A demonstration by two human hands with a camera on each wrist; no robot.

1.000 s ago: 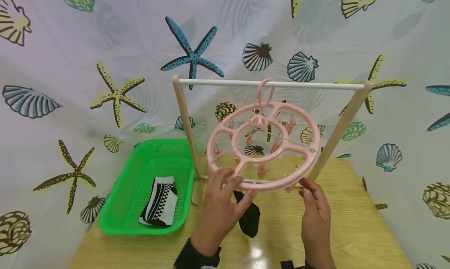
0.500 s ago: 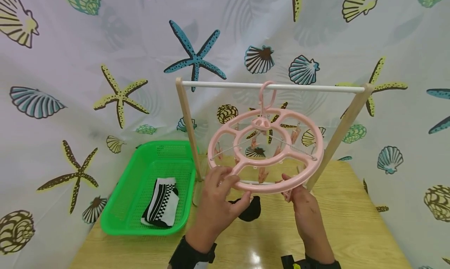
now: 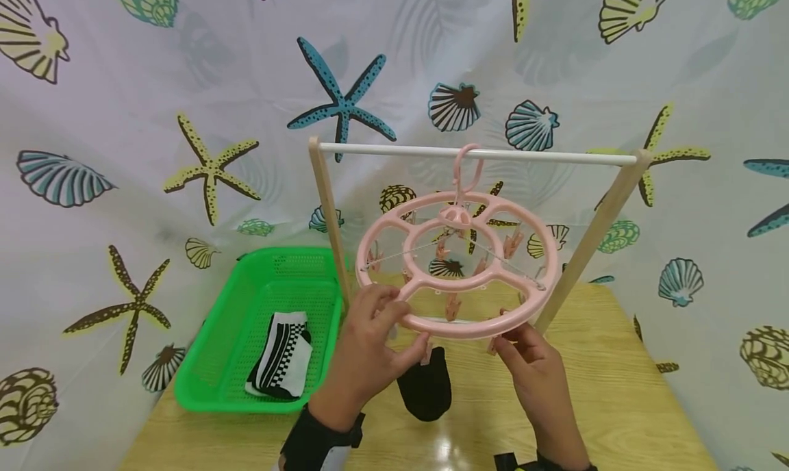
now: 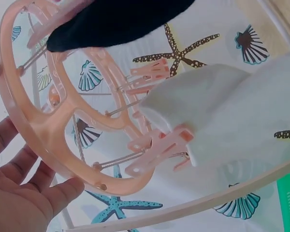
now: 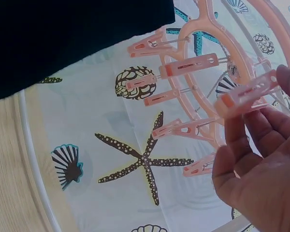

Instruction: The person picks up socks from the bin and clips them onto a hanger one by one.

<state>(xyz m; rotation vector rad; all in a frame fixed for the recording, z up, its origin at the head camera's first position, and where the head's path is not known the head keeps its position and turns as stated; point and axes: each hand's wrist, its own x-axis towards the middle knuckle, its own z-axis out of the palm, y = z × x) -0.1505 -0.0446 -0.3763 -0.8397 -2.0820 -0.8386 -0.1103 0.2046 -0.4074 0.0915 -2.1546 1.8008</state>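
Observation:
A pink round clip hanger hangs by its hook from the white bar, its ring tilted. My left hand grips the ring's near-left edge, fingers over the top and thumb low at the front. Under the near-right edge, my right hand pinches a pink clothespin between thumb and fingers. Below the ring a black sock hangs from a clip close to my left thumb. The left wrist view shows a white sock held by another clip. Several bare clips dangle around the ring.
A wooden-sided rack with a white top bar stands on the wood table. To its left sits a green basket holding folded black-and-white socks. A patterned curtain forms the backdrop.
My right hand has gone from the ring's right edge to beneath it and taken a clothespin. The hanger has shifted slightly left under my left hand, and the black sock has swung.

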